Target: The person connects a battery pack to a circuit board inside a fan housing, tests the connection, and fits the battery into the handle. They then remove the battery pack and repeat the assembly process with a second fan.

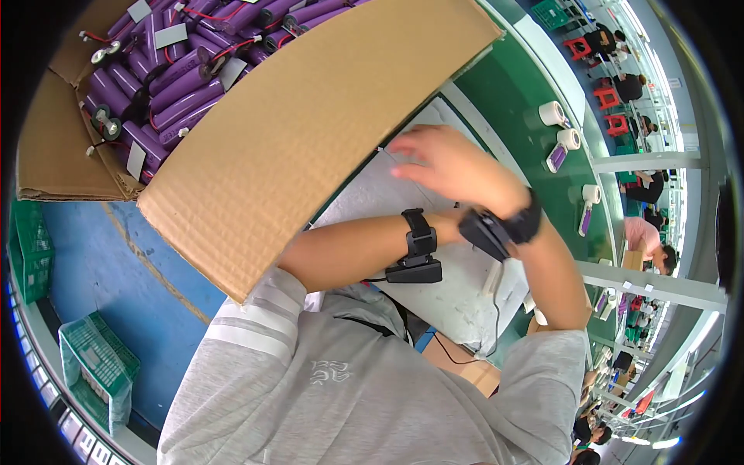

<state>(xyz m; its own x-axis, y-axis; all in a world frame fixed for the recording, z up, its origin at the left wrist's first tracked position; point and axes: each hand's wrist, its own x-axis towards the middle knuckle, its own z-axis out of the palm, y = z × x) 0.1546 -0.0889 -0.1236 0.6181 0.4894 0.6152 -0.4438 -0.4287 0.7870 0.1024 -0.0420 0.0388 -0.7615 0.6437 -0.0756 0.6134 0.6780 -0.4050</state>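
Observation:
My right hand (pixel 446 164) hovers above a pale grey surface (pixel 364 194), beside the edge of a cardboard flap (pixel 310 132). Its fingers are apart, slightly blurred, and I see nothing in them. My left arm crosses beneath the right wrist, so just a sliver of my left hand (pixel 446 225) shows; its fingers are hidden. Both wrists wear black strapped devices. Left of the flap, an open cardboard box (pixel 74 151) holds a heap of purple cylindrical battery cells (pixel 182 93) with red and black wires and small pale pads.
Rolls of white tape (pixel 551 114) and purple battery packs (pixel 556 157) lie along the green worktable (pixel 504 101). Green crates (pixel 97 349) stand at lower left on the blue floor (pixel 163 240). A brown carton (pixel 465 368) is near my body. Other people sit far right.

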